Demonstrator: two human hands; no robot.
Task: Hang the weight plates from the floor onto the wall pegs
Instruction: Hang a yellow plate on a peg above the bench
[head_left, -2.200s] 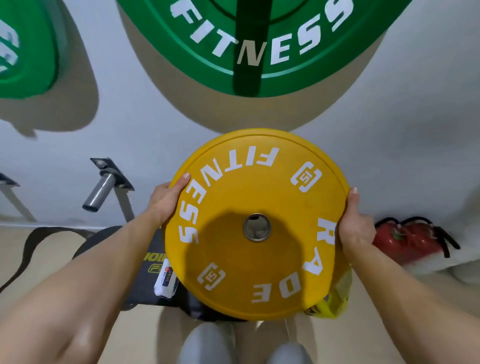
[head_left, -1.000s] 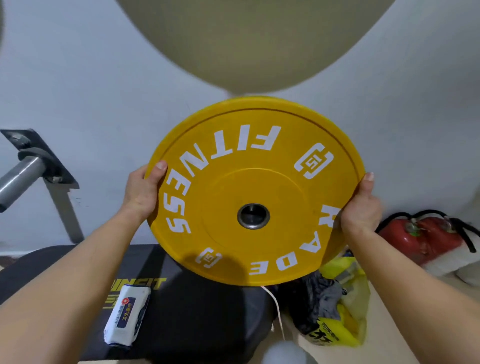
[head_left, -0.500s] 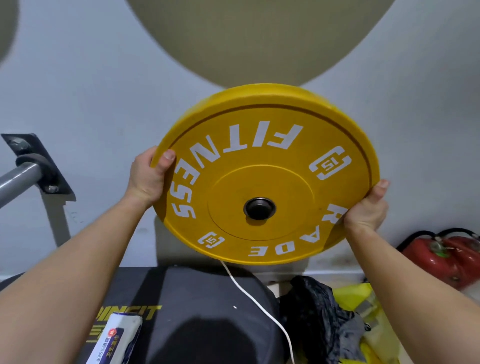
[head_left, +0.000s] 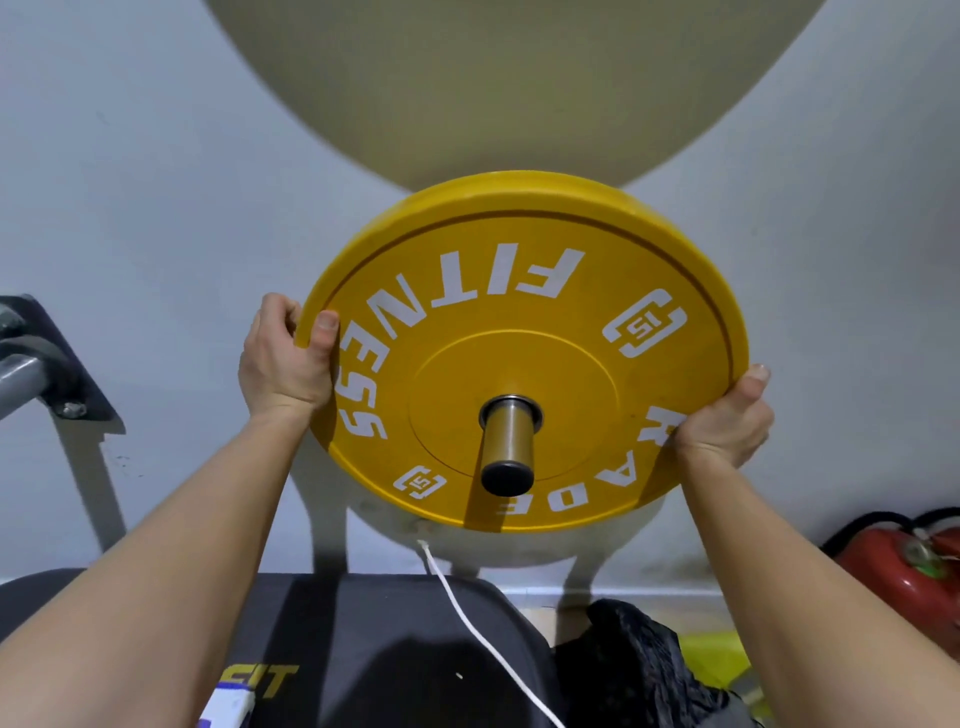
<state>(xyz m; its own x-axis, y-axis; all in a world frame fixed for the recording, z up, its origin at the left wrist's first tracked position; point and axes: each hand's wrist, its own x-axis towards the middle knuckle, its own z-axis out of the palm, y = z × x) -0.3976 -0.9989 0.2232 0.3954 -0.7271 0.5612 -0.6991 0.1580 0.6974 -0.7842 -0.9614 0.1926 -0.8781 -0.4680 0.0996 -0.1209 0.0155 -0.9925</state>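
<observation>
Big grey wall (head_left: 156, 182) at the back. The yellow plate (head_left: 519, 312) hangs up by the wall, w/ white words like FITNESS on its face. Below it sits a black bench (head_left: 389, 649) w/ yellow letters. L hand (head_left: 283, 364) grips the plate's left edge: thumb on the front, fingers curled round the back. R hand (head_left: 727, 421) holds the lower right edge, thumb up on the rim; its other fingers are hidden behind. A red fire tank (head_left: 904, 566) lies low at the right, near the wall. The metal peg (head_left: 509, 447) pokes out thru the hole in the plate's middle. A 2nd peg (head_left: 21, 371) sticks out at far left. A thin white cord (head_left: 467, 623) runs down over the bench.
</observation>
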